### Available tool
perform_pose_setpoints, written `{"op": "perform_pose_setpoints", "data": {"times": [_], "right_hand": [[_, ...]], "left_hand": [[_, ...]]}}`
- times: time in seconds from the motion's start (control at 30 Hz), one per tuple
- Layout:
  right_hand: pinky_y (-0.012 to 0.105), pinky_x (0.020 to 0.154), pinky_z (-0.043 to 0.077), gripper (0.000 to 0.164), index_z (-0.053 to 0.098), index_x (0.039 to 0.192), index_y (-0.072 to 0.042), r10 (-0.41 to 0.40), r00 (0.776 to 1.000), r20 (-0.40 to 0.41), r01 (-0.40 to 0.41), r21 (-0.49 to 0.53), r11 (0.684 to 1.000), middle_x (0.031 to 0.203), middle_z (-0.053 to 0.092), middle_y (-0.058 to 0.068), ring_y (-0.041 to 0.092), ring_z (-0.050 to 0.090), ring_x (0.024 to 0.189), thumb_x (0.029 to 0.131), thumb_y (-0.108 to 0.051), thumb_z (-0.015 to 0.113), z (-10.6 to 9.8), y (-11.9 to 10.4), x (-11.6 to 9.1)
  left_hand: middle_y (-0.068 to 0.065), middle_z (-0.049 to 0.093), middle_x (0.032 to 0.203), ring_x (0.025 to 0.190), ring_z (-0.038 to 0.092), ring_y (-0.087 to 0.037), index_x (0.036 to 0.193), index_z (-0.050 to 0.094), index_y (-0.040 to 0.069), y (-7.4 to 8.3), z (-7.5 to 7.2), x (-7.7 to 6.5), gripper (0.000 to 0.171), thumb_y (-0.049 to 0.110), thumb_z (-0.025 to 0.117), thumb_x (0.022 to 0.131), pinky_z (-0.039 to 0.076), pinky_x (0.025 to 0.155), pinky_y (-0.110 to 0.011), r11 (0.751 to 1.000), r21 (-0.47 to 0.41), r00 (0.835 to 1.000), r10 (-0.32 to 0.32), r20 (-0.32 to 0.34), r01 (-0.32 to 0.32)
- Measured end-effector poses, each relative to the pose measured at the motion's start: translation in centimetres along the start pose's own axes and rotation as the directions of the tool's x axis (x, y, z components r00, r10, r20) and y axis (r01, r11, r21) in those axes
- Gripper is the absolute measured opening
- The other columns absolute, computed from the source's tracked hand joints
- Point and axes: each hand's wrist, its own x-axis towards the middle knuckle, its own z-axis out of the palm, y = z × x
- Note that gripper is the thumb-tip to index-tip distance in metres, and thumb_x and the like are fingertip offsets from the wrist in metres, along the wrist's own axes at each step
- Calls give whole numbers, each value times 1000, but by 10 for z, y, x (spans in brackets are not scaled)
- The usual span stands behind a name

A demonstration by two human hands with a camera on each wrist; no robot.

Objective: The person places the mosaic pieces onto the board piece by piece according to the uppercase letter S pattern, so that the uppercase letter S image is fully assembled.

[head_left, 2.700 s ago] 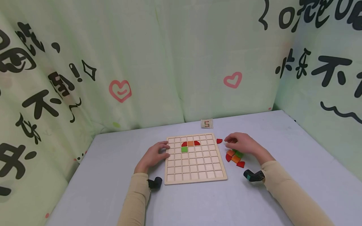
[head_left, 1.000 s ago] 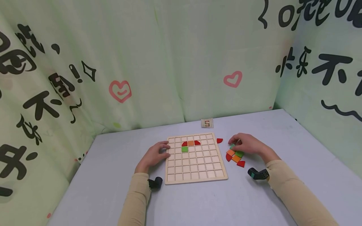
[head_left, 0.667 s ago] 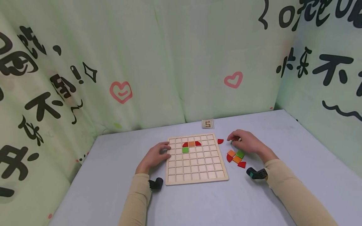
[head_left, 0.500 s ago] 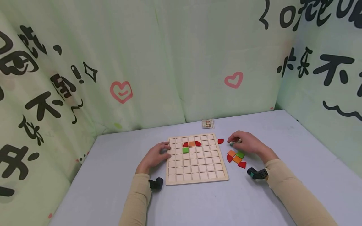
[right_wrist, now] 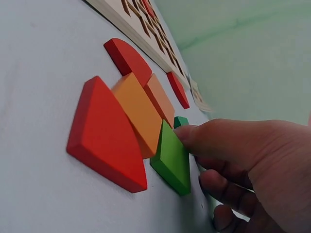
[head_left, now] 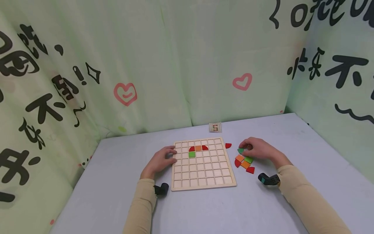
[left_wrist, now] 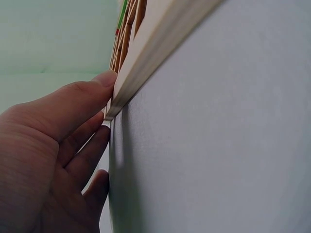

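A wooden grid board (head_left: pixel 203 187) lies on the table, with red, orange and green pieces in its far cells. My left hand (head_left: pixel 158 162) rests at its left edge; in the left wrist view the thumb (left_wrist: pixel 92 92) touches the wooden rim. Beyond the board's right side, my right hand (head_left: pixel 257 149) pinches a dark green block (head_left: pixel 240 150), largely hidden behind the thumb in the right wrist view. Just nearer lie a light green square block (right_wrist: pixel 171 158), orange blocks (right_wrist: pixel 137 109) and red rounded-edge blocks (right_wrist: pixel 104 133).
A single red piece (head_left: pixel 228 145) lies close to the board's right edge. Behind the board is a small patterned card (head_left: pixel 215 127). A printed curtain (head_left: pixel 175 71) hangs along the table's back and sides.
My right hand has shifted from near the lone red piece to the dark green block, which has been lifted, tilted and brought back beside the pile. My left hand has stayed at the board.
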Motion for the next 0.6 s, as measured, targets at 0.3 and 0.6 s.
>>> {"op": "perform_pose_setpoints", "data": {"times": [0.3,0.6], "right_hand": [[43,85,54,31,64,115,2,-27,999,-17,27,-6,1000,105,64,12,25,57,93,88,-13,70,3,0,3],[30,71,47,30,65,116,-1,-28,999,-16,27,-33,999,83,57,2,20,52,82,89,-14,68,3,-5,4]], "left_hand": [[-6,48,147,141,35,-29,117,67,8,0,1,1,30,16,72,88,28,115,-47,1000,1,1000,-11,4,11],[-6,48,147,140,36,-29,116,68,8,0,0,1,30,16,72,88,29,115,-48,1000,2,1000,-7,1,7]]}}
